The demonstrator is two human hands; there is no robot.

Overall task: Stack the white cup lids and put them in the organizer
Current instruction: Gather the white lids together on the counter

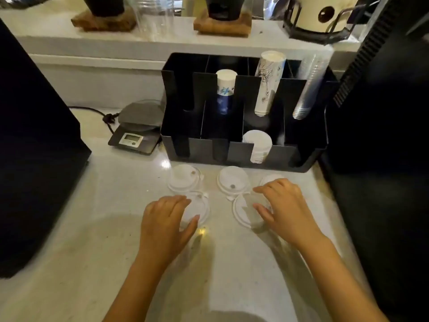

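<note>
Several white cup lids lie loose on the pale counter in front of the black organizer. My left hand rests with spread fingers over the near left lid. My right hand curls over the near right lid, thumb and fingers on either side of it. Two lids lie untouched behind: the far left lid and the far middle lid. Another lid peeks out behind my right fingers. A stack of white lids stands in the organizer's front compartment.
The organizer also holds paper cup stacks and clear plastic cups. A small digital scale with a cable sits to its left. Large black machines flank the counter on the left and on the right. A raised shelf runs behind.
</note>
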